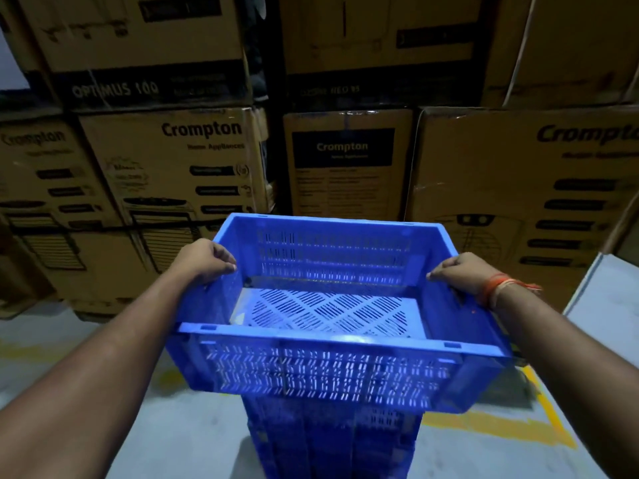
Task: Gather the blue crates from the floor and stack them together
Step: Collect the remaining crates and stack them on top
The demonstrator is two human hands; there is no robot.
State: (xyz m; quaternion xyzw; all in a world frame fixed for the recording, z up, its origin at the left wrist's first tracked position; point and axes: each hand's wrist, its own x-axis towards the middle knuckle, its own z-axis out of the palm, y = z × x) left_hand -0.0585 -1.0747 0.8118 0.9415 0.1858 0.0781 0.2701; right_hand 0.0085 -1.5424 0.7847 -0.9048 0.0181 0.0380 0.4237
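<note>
A dim storeroom with a grey concrete floor (193,426) crossed by worn yellow floor lines (549,409), backed by stacked Crompton cardboard cartons (179,174) that fill the wall ahead. Between both hands sits a blue perforated crate (332,340), open side up, its slotted base and walls bare inside. The left hand (204,259) grips the crate's left short rim, fingers curled over the edge into the crate. The right hand (460,274) grips the opposite short rim the same way, with orange thread bands (498,288) at its wrist. Directly beneath the held crate, below both grips, stands a stack of blue crates (332,444) on the floor; whether the held crate touches the stack's top cannot be told. A pale panel (608,299) lies beyond the right wrist.
</note>
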